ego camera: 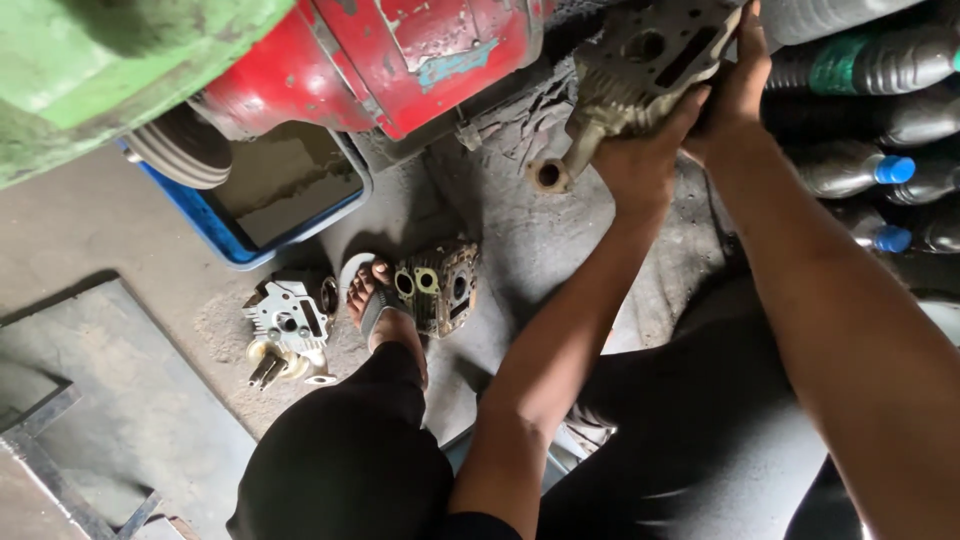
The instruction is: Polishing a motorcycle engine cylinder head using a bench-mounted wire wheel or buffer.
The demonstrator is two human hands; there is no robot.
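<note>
Overhead, both hands' fingers (690, 108) clench a grey engine casting (640, 70), left hand (640, 160) beneath, right hand (735, 95) beside.

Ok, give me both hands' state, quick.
Left hand: closed on the grey engine casting.
Right hand: gripping the same casting.

A red tank (380, 55) above a blue tray (225, 235) — dark bottles (880, 120) lie stacked nearby.
</note>
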